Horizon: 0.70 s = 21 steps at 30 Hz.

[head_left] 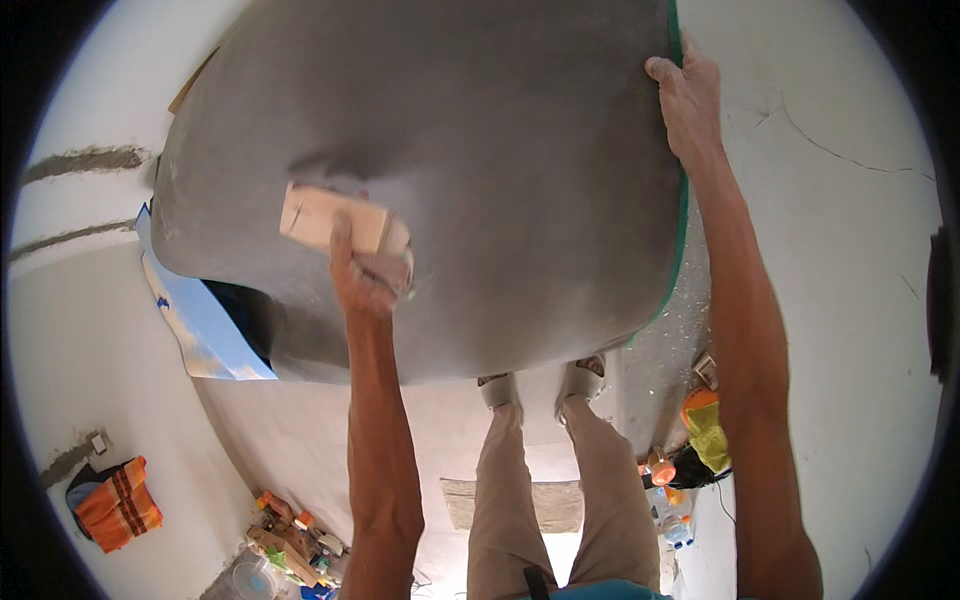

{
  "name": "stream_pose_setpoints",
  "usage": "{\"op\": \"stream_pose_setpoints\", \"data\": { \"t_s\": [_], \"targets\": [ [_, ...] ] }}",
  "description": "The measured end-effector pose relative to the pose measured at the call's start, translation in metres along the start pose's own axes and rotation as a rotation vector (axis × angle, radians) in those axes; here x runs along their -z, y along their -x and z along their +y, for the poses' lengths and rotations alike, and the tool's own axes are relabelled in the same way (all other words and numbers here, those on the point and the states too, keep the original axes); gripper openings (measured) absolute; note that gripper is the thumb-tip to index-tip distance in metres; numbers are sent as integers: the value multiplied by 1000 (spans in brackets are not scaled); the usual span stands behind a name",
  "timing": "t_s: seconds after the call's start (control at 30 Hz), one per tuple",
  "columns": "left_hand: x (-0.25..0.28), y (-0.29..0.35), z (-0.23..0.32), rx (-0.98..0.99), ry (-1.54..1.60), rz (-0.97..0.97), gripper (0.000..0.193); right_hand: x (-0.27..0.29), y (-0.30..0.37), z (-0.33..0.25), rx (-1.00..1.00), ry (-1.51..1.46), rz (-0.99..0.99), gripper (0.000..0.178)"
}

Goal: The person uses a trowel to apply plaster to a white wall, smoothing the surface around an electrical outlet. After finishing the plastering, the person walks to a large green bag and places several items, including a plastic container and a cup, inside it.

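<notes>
A large, dark grey panel point(520, 190) with rounded corners and a thin green strip along its right edge fills the upper middle. Across its face, left of centre, lies a pale, wood-coloured sanding block point(310, 216). My left hand point(365, 285) is closed round this block, thumb on its top; the block's underside is hidden and something whitish sticks out beside the palm. On the panel's far right edge, my right hand point(690, 105) grips the rim, thumb on the grey face and the other fingers mostly hidden over the side.
Behind the panel's left end is a blue-and-white sheet point(205, 320). Orange cloth point(122, 505) hangs at the left wall. Assorted clutter point(295, 540) sits on the floor at lower left. Bottles point(675, 525) and an orange cup point(660, 467) stand near my legs, beside a mat point(545, 505).
</notes>
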<state>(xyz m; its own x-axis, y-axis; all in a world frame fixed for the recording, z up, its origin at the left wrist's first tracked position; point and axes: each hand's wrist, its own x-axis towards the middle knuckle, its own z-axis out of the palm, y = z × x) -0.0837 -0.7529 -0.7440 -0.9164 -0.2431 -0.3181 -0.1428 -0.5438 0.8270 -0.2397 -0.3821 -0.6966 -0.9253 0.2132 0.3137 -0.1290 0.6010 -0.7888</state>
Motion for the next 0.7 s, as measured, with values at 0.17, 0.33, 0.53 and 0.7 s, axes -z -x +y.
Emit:
{"op": "stream_pose_setpoints", "data": {
  "t_s": [0.17,0.33,0.53,0.7],
  "targets": [
    [-12,-43,-7,55,-111,221,62,-24,0,78,-312,89,-48,47],
    [11,-22,-13,149,-169,155,65,-33,-1,112,-254,222,30,53],
    [63,80,-34,216,-197,275,60,-41,-14,97,-459,81,-74,56],
    [135,183,-82,470,-4,467,51,-49,-27,124,-384,229,-33,59]
  ]
}}
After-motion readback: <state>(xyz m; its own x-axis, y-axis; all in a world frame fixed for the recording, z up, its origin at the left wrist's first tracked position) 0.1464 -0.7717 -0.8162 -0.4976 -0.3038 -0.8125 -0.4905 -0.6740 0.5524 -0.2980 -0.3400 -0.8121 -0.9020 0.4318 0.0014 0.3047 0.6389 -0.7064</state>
